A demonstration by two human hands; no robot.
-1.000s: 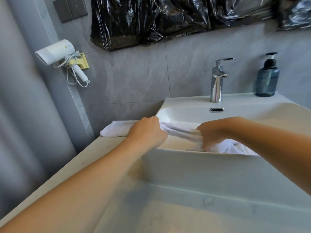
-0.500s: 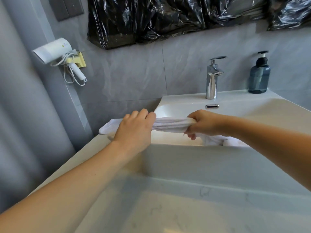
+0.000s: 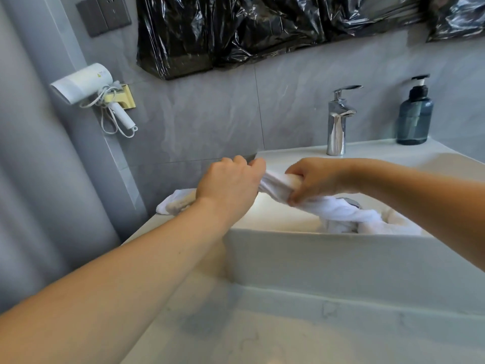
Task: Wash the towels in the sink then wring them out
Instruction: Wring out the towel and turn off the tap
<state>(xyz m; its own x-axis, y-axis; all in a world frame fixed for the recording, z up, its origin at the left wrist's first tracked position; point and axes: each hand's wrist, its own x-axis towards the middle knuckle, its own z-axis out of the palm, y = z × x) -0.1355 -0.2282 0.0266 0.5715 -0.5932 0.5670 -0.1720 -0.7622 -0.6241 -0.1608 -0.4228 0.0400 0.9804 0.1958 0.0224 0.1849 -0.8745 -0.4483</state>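
Note:
A white towel (image 3: 333,208) is twisted into a rope over the white sink (image 3: 315,253). My left hand (image 3: 231,187) grips it above the sink's left rim. My right hand (image 3: 315,179) grips it a short way to the right, over the basin. The towel's right part trails down in a twist into the basin and bunches there. Its left end (image 3: 173,203) lies on the counter behind my left wrist.
A chrome tap (image 3: 337,122) stands at the back of the sink, with a blue soap dispenser (image 3: 414,114) to its right. A white hair dryer (image 3: 86,85) hangs on the left wall. Black plastic sheeting (image 3: 262,27) covers the wall above. Marble counter (image 3: 236,332) lies in front.
Both hands have lifted the towel higher above the sink and come closer together. The stretch below my right hand now shows a tighter twist.

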